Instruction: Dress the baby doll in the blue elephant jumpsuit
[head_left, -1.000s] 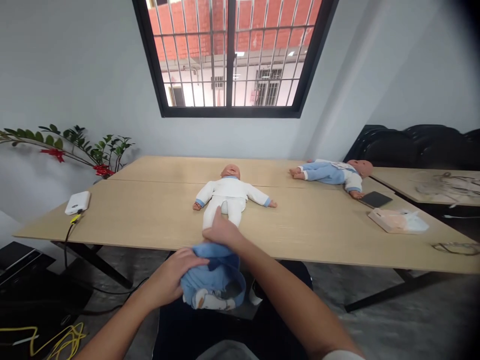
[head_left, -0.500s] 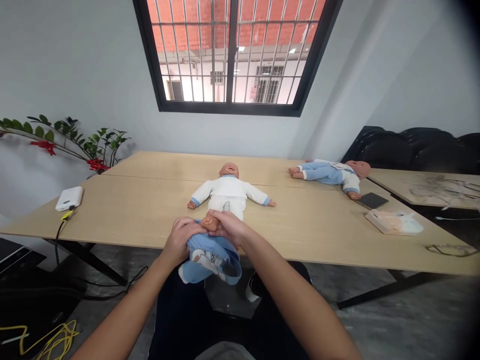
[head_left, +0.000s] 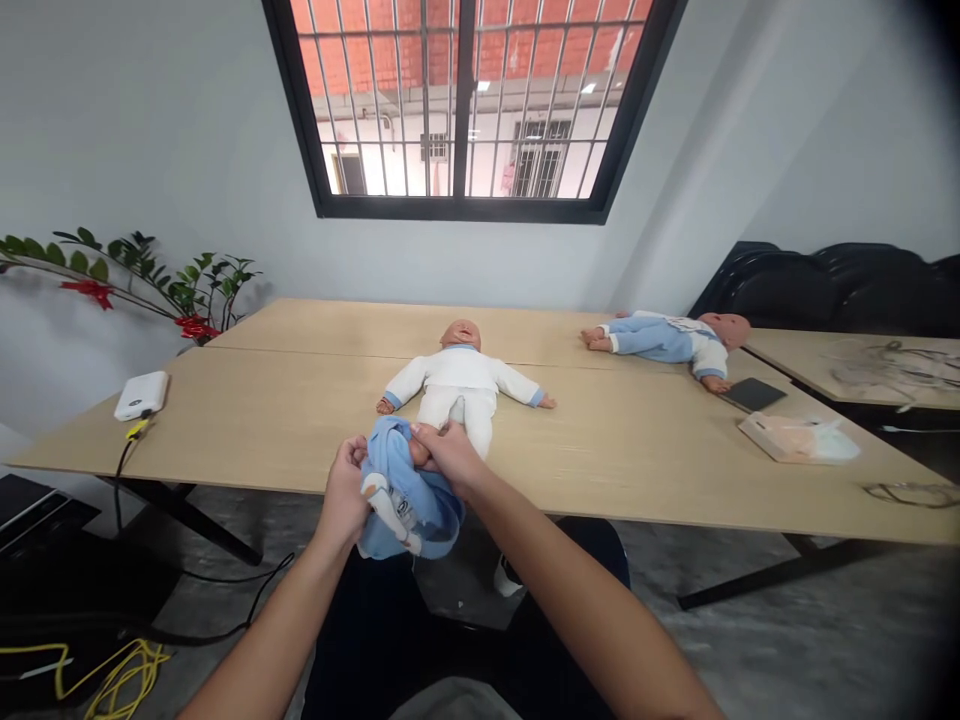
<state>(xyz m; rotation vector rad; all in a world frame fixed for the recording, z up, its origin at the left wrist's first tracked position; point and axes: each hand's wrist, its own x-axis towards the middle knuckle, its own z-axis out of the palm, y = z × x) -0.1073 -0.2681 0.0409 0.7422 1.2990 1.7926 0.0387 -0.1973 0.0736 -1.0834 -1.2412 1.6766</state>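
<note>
A baby doll [head_left: 459,380] in a white suit lies on its back on the wooden table [head_left: 285,420], head towards the window. At its feet, near the table's front edge, both hands hold a bunched pair of light blue baby trousers [head_left: 401,490]. My left hand [head_left: 346,490] grips the trousers' left side. My right hand [head_left: 442,455] pinches the top of the fabric right by the doll's foot, which is mostly hidden behind the fingers and cloth.
A second doll [head_left: 671,340] in blue and white lies at the back right. Next to it are a dark tablet [head_left: 754,394] and a pack of wipes [head_left: 795,438]. A white power bank [head_left: 140,394] with a cable sits at the left, with a plant [head_left: 150,285] behind it. Yellow cables [head_left: 120,675] lie on the floor.
Both hands lifted the blue trousers from below the table edge up to the doll's feet. The fabric now bunches higher, around the doll's foot.
</note>
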